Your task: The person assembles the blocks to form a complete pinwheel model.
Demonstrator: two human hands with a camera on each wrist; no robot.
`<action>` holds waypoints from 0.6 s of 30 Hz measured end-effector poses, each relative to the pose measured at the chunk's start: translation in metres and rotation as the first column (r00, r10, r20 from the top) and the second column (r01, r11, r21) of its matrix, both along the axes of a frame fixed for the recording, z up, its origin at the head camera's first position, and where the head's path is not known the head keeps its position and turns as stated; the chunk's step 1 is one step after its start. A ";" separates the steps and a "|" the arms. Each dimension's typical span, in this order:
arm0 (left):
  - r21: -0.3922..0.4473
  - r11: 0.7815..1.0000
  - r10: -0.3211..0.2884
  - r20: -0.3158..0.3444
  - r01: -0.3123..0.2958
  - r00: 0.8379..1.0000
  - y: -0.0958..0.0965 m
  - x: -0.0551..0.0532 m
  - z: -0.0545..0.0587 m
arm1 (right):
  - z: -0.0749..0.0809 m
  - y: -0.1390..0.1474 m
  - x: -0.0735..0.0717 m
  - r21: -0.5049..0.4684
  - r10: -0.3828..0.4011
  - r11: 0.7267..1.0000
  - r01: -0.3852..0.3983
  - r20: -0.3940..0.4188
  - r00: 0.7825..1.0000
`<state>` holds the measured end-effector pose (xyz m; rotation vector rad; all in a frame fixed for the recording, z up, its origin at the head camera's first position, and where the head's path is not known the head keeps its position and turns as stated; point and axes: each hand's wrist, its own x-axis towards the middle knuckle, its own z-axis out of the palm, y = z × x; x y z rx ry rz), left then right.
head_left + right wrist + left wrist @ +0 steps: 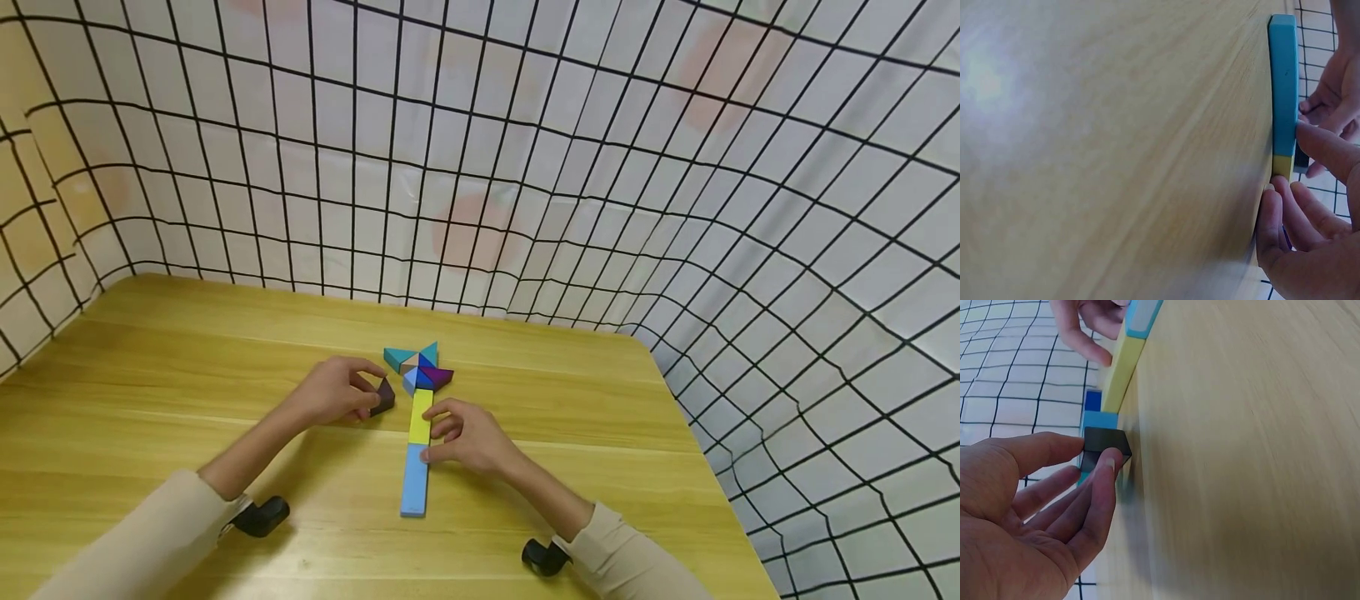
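Observation:
My left hand pinches a dark, nearly black block between thumb and fingers, just left of a row of blocks. The left wrist view shows this dark block at the fingertips. My right hand rests at the row's right side, its thumb touching the light blue bar and a fingertip on the yellow bar. These two bars lie end to end. Beyond them sits a cluster with teal, purple, dark blue and light-coloured angular blocks. Fingers partly cover the yellow bar in the right wrist view.
The blocks lie on a wood-grain table. A white sheet with a black grid pattern rises behind the table and along its sides. Black devices are attached at both wrists, below the sleeves.

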<state>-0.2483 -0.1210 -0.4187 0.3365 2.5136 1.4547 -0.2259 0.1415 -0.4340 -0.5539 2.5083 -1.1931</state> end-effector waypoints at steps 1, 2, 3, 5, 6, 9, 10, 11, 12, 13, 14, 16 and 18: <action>0.004 1.000 -0.001 -0.001 0.001 1.000 0.001 -0.001 0.000 | 0.000 0.000 0.000 -0.002 0.001 1.000 -0.001 0.001 1.000; 0.008 1.000 -0.003 -0.003 0.003 1.000 0.003 -0.001 0.000 | 0.000 0.000 0.000 -0.005 0.002 1.000 -0.002 0.001 1.000; 0.009 1.000 -0.005 -0.006 0.005 1.000 0.004 -0.001 -0.001 | -0.001 0.000 0.000 -0.007 0.002 1.000 -0.002 0.001 1.000; 0.011 1.000 -0.008 -0.012 0.008 1.000 0.007 -0.002 -0.001 | -0.001 0.001 0.000 -0.009 0.002 1.000 -0.002 0.002 1.000; 0.011 1.000 -0.006 -0.014 0.006 1.000 0.008 -0.002 -0.001 | -0.001 0.001 0.000 -0.009 0.001 1.000 -0.001 0.002 1.000; 0.015 1.000 0.001 -0.013 0.000 1.000 0.011 -0.003 -0.001 | -0.001 0.001 -0.001 -0.003 -0.002 1.000 0.002 0.004 1.000; 0.016 1.000 0.001 -0.014 -0.001 1.000 0.012 -0.003 -0.002 | -0.002 0.001 -0.001 -0.002 -0.002 1.000 0.002 0.003 1.000; 0.016 1.000 0.005 -0.013 -0.005 1.000 0.013 -0.004 -0.002 | -0.002 0.002 0.000 -0.003 -0.002 1.000 0.002 0.003 1.000; 0.016 1.000 0.012 -0.012 -0.011 1.000 0.013 -0.004 -0.002 | -0.002 0.002 0.000 -0.002 -0.003 1.000 0.003 0.005 1.000; 0.016 1.000 0.017 -0.011 -0.017 1.000 0.014 -0.004 -0.003 | -0.002 0.002 0.000 -0.003 -0.003 1.000 0.003 0.006 1.000; 0.016 1.000 0.019 -0.012 -0.019 1.000 0.014 -0.005 -0.003 | -0.002 0.002 0.000 -0.006 -0.003 1.000 0.003 0.007 1.000; 0.016 1.000 0.027 -0.015 -0.027 1.000 0.015 -0.005 -0.005 | -0.002 0.002 0.000 -0.012 -0.002 1.000 0.002 0.010 1.000; 0.020 0.999 0.035 -0.016 -0.035 0.999 0.015 -0.006 -0.006 | -0.001 0.002 0.000 -0.012 -0.001 1.000 0.001 0.010 1.000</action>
